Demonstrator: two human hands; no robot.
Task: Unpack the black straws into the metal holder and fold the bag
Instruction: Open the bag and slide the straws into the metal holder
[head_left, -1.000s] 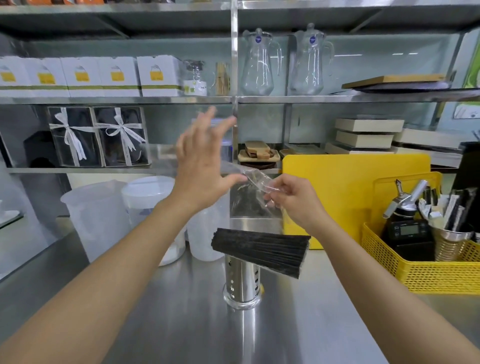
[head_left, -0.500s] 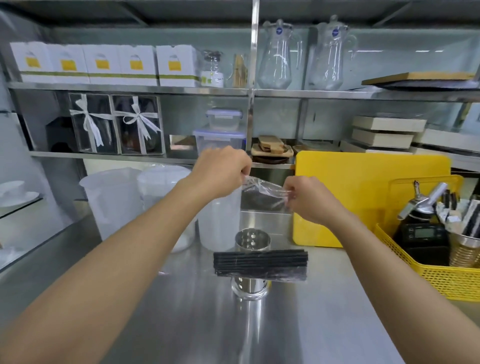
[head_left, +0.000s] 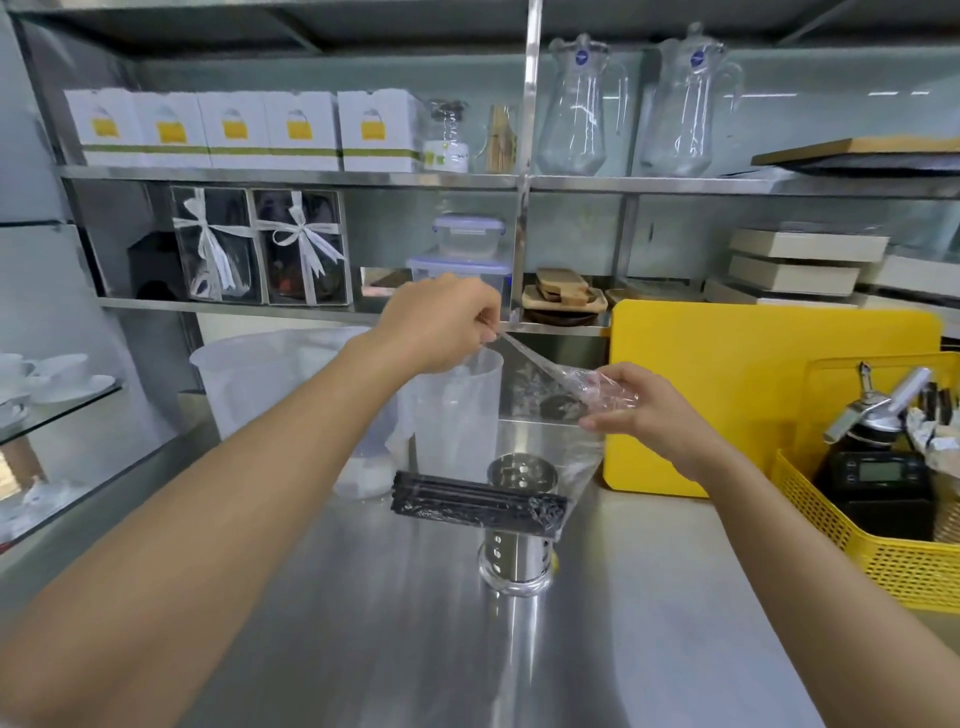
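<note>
A clear plastic bag (head_left: 582, 452) hangs in the air, and a bundle of black straws (head_left: 475, 501) lies level in its bottom. The bundle hangs in front of the perforated metal holder (head_left: 517, 551), which stands upright on the steel counter (head_left: 415, 649). My left hand (head_left: 441, 327) pinches the bag's top edge, raised and pulled left. My right hand (head_left: 636, 410) grips the other side of the bag's top, lower and to the right. The film between my hands is stretched taut.
Frosted plastic jugs (head_left: 457, 410) stand just behind the holder. A yellow cutting board (head_left: 753, 374) leans at the back right. A yellow basket (head_left: 893, 561) with tools and a scale sits at the right. Shelves with boxes and glass pitchers (head_left: 571, 104) rise behind.
My left hand went from open and raised to pinching the bag's top. My hands have since drawn apart, stretching the bag's mouth, and the straw bundle has shifted left.
</note>
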